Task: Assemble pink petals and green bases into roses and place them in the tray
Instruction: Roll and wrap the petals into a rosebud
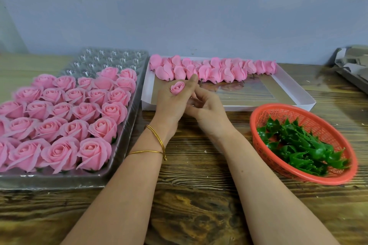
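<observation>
Small pink bud is pinched among the fingers of the left hand, held over the near-left corner of the white box. Right hand is pressed against the left from the right, fingers curled inward; whether anything is pinched there cannot be told. Loose pink petals are lined along the box's far side. Green bases are piled in the red basket at right. Finished roses are seated in the near rows of the clear tray at left, on the wooden table
</observation>
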A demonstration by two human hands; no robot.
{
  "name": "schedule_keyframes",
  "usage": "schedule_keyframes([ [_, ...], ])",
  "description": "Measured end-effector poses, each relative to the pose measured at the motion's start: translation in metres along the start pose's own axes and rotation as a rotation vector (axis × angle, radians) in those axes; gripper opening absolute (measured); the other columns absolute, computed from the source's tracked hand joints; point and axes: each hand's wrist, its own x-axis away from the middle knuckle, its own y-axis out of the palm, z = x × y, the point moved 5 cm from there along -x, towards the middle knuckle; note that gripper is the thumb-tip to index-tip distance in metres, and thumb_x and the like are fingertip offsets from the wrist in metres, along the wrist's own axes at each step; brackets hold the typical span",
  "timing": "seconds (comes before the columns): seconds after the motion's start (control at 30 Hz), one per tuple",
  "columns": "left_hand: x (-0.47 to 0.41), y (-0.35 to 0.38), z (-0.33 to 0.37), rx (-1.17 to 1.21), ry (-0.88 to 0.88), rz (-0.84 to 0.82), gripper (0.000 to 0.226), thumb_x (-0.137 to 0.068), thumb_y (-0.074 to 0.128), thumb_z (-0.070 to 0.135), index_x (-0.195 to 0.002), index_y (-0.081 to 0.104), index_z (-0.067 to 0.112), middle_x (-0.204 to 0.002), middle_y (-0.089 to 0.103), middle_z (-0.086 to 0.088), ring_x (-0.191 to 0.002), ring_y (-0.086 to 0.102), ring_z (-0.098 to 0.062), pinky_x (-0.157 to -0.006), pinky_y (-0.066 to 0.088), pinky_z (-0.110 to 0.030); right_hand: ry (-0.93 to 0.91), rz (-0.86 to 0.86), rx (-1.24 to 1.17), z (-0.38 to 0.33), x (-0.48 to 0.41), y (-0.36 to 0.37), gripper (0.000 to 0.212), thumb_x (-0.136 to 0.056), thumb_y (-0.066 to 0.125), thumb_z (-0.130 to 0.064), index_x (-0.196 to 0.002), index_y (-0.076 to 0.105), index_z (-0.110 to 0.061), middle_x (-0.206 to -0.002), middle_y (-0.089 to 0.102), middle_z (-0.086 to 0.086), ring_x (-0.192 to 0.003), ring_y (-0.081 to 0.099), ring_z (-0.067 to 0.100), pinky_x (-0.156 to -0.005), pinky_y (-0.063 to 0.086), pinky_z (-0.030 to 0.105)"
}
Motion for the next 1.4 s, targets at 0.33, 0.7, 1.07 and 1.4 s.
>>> schedule_keyframes([
  [0.33, -0.0016, -0.0008, 0.0, -0.065, 0.003, 0.08, 0.054, -0.093, 0.06, 0.036, -0.041, 0.049, 0.024, -0.047, 0.047, 0.008, -0.061, 0.053, -0.012, -0.061, 0.047, -0.024, 0.002, 0.023, 0.027, 0.0015, -0.002, 0.0004, 0.024, -0.08, 0.06, 0.02, -0.103, 0.059, 0.012, -0.094, 0.061, 0.008, -0.091, 0.058, 0.012, -0.089, 0.047, 0.03],
  [0.7, -0.0013, -0.0009, -0.0008, -0.014, -0.024, 0.061, 0.043, -0.094, 0.061, 0.035, -0.053, 0.055, 0.023, -0.063, 0.055, -0.004, -0.063, 0.058, -0.013, -0.06, 0.05, -0.026, -0.002, 0.095, 0.013, 0.0024, -0.0027, -0.0018, 0.032, -0.08, 0.064, 0.017, -0.111, 0.058, 0.009, -0.094, 0.063, 0.013, -0.087, 0.059, 0.022, -0.081, 0.05, 0.031],
  [1.07, -0.006, -0.0073, -0.003, -0.075, 0.035, 0.067, 0.04, -0.079, 0.066, 0.049, -0.048, 0.056, 0.026, -0.059, 0.057, 0.001, -0.066, 0.06, -0.009, -0.061, 0.053, -0.023, 0.002, 0.021, 0.053, -0.0017, -0.0003, 0.0026, 0.027, -0.09, 0.054, 0.011, -0.117, 0.06, 0.007, -0.117, 0.062, 0.029, -0.103, 0.061, 0.024, -0.1, 0.047, 0.041],
  [1.4, -0.0045, -0.0055, -0.0073, -0.008, -0.075, 0.1, 0.05, -0.093, 0.059, 0.043, -0.088, 0.063, -0.007, -0.077, 0.062, -0.013, -0.077, 0.066, -0.021, -0.078, 0.057, -0.041, -0.017, 0.107, 0.033, -0.0002, -0.0028, 0.001, 0.036, -0.076, 0.067, 0.018, -0.088, 0.055, -0.014, -0.092, 0.06, 0.012, -0.086, 0.06, 0.022, -0.08, 0.053, 0.033],
])
